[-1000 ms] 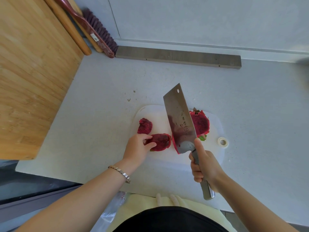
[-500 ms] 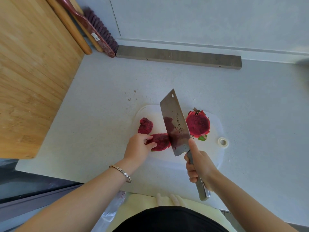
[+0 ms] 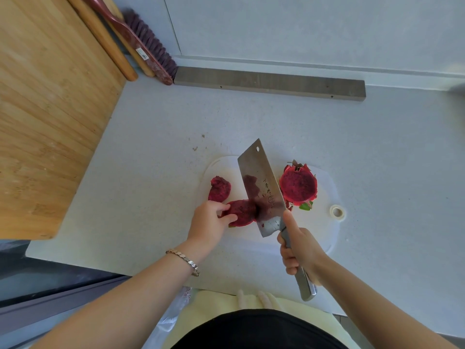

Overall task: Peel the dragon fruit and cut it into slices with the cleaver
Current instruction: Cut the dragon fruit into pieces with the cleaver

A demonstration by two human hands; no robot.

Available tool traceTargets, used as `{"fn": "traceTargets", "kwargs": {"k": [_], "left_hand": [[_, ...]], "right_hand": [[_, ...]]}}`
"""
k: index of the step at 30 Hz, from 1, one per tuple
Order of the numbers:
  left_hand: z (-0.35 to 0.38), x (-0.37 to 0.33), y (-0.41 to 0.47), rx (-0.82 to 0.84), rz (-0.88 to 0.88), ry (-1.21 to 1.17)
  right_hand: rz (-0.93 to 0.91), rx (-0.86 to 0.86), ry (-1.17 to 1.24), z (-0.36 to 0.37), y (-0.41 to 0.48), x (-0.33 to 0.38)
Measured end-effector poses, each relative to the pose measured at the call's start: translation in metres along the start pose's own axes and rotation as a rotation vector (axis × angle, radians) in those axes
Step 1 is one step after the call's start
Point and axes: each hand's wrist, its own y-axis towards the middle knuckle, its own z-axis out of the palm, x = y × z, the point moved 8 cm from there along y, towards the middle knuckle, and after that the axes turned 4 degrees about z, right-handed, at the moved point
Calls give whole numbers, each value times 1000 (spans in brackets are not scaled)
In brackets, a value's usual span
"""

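Note:
A white cutting board (image 3: 324, 238) lies on the pale counter. My left hand (image 3: 207, 222) pins a peeled dark-red dragon fruit piece (image 3: 240, 211) on the board. My right hand (image 3: 300, 250) grips the cleaver (image 3: 261, 187) by its steel handle, and the blade's edge meets the right end of that piece. A second peeled chunk (image 3: 219, 188) lies just behind my left hand. A dragon fruit half (image 3: 298, 185) still in its pink skin rests cut face up to the right of the blade.
A large wooden board (image 3: 50, 109) stands at the left. Against the back wall lie a grey bar (image 3: 269, 83), a brush (image 3: 148, 46) and a wooden handle (image 3: 103, 39). The counter's front edge runs close to my body.
The cleaver has shifted left from beside the skin-on half and come down onto the right end of the piece under my left hand. My left hand has stayed put.

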Motion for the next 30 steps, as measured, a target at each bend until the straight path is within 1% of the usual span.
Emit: {"fn": "traceTargets", "kwargs": {"k": [7, 15, 22, 26, 30], "left_hand": [[-1, 5, -1, -17, -69, -90], [0, 6, 3, -21, -131, -151], [2, 14, 6, -15, -210, -237], [2, 15, 9, -8, -232, -259], [5, 17, 9, -17, -266, -291]], "right_hand": [[72, 107, 186, 5, 6, 1], [94, 67, 119, 6, -4, 2], [79, 62, 166, 13, -4, 14], [106, 64, 161, 12, -8, 7], [107, 64, 205, 13, -9, 8]]}}
